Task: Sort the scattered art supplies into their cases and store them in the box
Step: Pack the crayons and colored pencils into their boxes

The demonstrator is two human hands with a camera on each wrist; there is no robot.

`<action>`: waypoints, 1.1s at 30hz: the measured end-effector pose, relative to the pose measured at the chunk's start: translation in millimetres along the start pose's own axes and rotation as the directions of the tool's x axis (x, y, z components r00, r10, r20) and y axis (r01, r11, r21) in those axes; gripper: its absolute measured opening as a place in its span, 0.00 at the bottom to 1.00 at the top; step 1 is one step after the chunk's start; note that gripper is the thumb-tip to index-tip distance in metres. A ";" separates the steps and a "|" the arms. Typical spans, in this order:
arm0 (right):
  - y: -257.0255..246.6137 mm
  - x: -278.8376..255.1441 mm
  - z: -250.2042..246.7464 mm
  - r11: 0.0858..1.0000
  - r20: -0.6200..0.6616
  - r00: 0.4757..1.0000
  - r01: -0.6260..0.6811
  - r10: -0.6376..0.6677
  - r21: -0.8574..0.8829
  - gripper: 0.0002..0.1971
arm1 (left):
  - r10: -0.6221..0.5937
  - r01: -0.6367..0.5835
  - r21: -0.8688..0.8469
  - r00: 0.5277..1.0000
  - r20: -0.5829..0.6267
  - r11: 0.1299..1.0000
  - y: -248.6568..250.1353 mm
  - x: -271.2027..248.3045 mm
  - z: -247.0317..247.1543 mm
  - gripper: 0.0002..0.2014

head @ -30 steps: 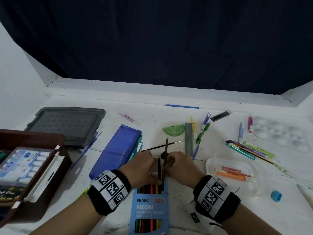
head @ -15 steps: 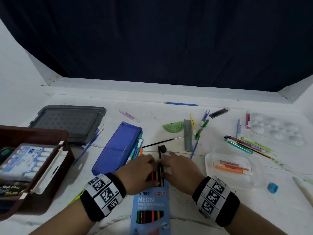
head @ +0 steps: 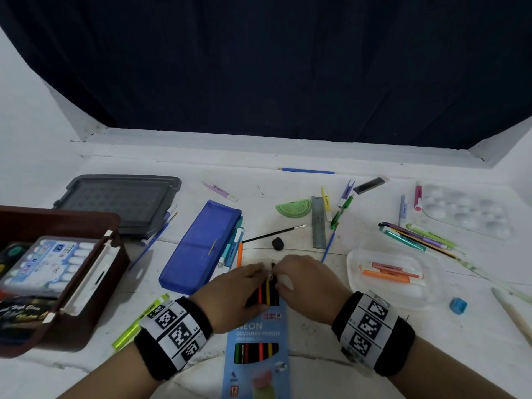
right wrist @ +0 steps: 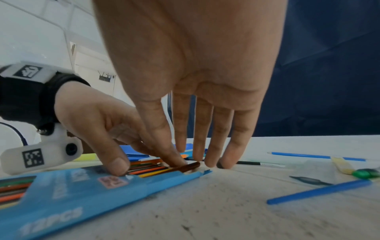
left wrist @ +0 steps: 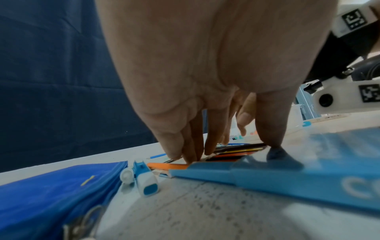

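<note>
A light-blue pencil box (head: 256, 335) lies flat in front of me, its open end pointing away. Coloured pencils (head: 266, 292) stick out of that end. My left hand (head: 253, 280) holds the open end, the thumb pressing on the box (right wrist: 82, 194) and bent fingers at its left edge. A brown pencil (right wrist: 189, 166) lies mostly inside, with only its end showing. My right hand (right wrist: 191, 160) rests its thumb on that end, its fingers straight with tips on the table. The brown storage box (head: 86, 335) stands at the left with a marker case (head: 49, 263) inside.
A grey lid (head: 121, 203) and a blue pencil case (head: 201, 246) lie left of centre. Ruler (head: 318, 223), protractor (head: 293, 207), paintbrush (head: 273, 234) and loose pens lie beyond my hands. At the right are a clear case (head: 354, 260) with highlighters, a palette (head: 466, 214) and a blue sharpener (head: 457, 306).
The brown pencil, which stuck far out of the box a second ago, has slid down into it. Both hands have drawn back toward the box mouth.
</note>
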State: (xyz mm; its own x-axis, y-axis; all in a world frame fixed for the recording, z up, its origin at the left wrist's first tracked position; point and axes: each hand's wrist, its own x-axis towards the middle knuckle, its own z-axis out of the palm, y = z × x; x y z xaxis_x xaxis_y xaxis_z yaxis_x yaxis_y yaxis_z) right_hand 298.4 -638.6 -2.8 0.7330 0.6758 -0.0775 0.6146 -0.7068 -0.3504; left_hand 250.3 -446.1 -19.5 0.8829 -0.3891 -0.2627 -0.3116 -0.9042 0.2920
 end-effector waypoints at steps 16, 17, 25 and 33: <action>-3.3 -5.8 11.6 0.941 0.081 0.995 0.082 -0.058 -0.330 0.10 | -0.005 0.002 0.082 0.999 0.035 0.997 1.9 4.0 -15.1 0.31; -4.2 -4.7 9.9 0.949 0.064 0.996 0.073 -0.056 -0.306 0.10 | -0.005 0.002 0.078 0.999 0.042 0.997 1.8 4.4 -15.1 0.31; -15.1 5.4 -7.4 0.948 0.213 0.977 0.056 0.013 -0.314 0.10 | -0.004 -0.001 0.083 0.998 0.066 0.997 -10.3 16.5 -20.7 0.22; 5.6 16.3 -87.3 0.990 -0.072 0.996 0.033 -0.044 -0.138 0.14 | 0.014 -0.012 -0.091 1.000 0.024 0.996 -21.7 29.9 -39.2 0.17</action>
State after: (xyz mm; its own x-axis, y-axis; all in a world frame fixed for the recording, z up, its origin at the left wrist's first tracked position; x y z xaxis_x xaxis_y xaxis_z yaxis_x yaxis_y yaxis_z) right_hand 339.3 -649.9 75.5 0.7247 0.6890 0.0056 0.6729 -0.7060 -0.2208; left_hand 297.1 -431.2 2.3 0.8697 -0.4060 -0.2807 -0.2889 -0.8798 0.3775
